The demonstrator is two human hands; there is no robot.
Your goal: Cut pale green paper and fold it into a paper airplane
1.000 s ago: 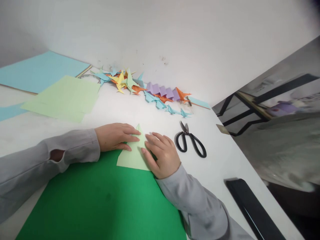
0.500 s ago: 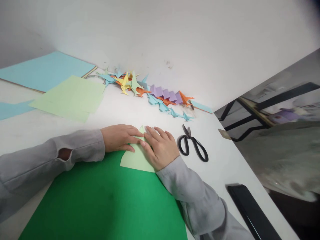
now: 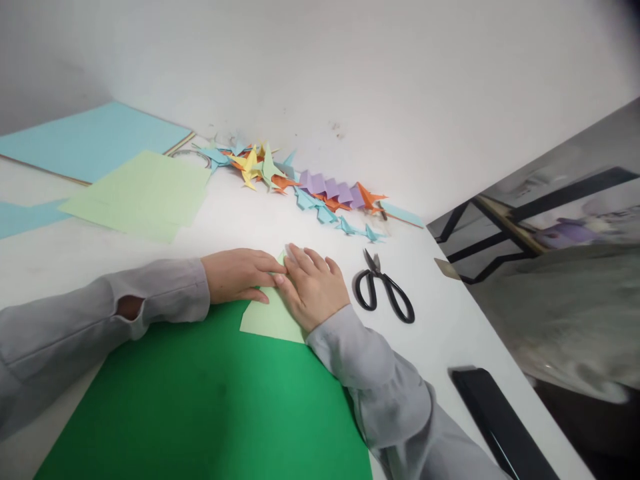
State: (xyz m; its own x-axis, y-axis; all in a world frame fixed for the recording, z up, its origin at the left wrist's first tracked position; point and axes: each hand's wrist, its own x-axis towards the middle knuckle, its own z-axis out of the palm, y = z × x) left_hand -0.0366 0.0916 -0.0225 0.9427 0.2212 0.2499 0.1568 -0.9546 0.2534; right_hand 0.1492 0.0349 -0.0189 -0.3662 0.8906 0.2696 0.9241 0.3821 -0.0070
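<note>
A folded piece of light green paper (image 3: 273, 320) lies at the far edge of a large green sheet (image 3: 215, 400), its narrow tip pointing away from me. My left hand (image 3: 243, 275) rests on the paper's left side, fingers stretched flat toward the tip. Across the right side and upper part lies my right hand (image 3: 316, 287), palm down with fingers extended, its thumb touching the left fingertips. Most of the paper's right edge is hidden under that hand. Black-handled scissors (image 3: 383, 283) lie to the right of my right hand, blades pointing away.
Several folded paper figures (image 3: 245, 165) and a purple pleated strip (image 3: 333, 189) line the wall. Light green sheets (image 3: 145, 193) and a blue sheet stack (image 3: 95, 140) lie at the left. A black flat object (image 3: 500, 420) sits near the table's right edge.
My right hand has slid slightly left and away from me over the paper, covering more of its tip. My left hand has hardly moved.
</note>
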